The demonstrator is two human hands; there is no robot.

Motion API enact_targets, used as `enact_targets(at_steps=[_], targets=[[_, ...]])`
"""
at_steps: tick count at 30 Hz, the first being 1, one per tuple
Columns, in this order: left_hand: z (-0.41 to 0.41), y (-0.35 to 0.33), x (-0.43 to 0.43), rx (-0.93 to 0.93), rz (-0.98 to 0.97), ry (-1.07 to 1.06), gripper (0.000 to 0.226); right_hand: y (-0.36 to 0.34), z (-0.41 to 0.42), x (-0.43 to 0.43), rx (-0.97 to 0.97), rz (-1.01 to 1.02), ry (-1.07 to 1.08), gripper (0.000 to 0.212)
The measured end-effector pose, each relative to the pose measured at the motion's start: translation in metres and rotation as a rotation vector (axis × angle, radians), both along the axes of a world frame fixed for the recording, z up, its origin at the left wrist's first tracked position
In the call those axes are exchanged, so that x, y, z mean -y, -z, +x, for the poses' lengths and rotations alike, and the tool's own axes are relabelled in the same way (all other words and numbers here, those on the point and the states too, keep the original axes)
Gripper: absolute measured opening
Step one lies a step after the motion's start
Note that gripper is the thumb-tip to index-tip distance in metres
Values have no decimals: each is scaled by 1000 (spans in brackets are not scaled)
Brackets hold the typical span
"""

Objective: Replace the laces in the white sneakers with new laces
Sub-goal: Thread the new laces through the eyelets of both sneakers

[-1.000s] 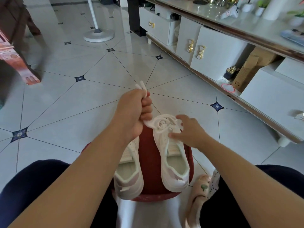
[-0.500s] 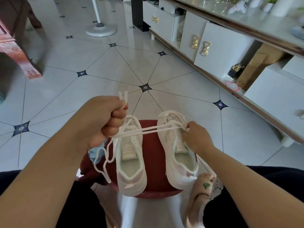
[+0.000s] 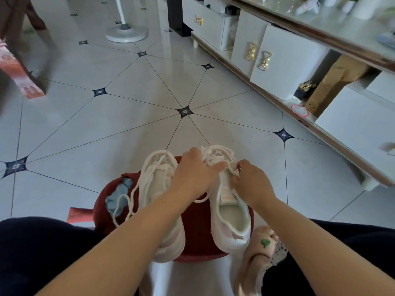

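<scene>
One head-worn view looks forward and down, close over the stool [image 3: 198,231]

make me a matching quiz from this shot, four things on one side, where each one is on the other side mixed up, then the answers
Things:
1 blue cloth
2 right sneaker
3 fan base
4 slipper

Places:
a far back on the floor tiles
b at the left edge of the red stool
c on the floor, right of the stool
d held by the left hand, its lace pinched by the right hand

Pairs: 1-b, 2-d, 3-a, 4-c
</scene>
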State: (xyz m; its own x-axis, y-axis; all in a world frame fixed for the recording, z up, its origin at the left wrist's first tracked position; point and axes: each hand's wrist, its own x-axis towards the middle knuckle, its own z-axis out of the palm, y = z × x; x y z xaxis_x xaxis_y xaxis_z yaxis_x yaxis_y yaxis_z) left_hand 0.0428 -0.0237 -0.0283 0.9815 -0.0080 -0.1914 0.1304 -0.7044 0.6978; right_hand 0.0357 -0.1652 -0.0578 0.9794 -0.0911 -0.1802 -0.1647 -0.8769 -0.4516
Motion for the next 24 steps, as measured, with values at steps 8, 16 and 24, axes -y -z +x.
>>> enact_targets(at_steps=[8, 16, 24], targets=[[14, 15, 17, 147, 363, 159, 37, 3, -1, 1, 34, 13, -16, 16], [9, 16, 12, 228, 104, 222, 31, 8, 2, 4, 3, 10, 63, 22], [-18, -5, -27, -111, -286, 99, 23, 0, -1, -8, 10, 49, -32, 8]])
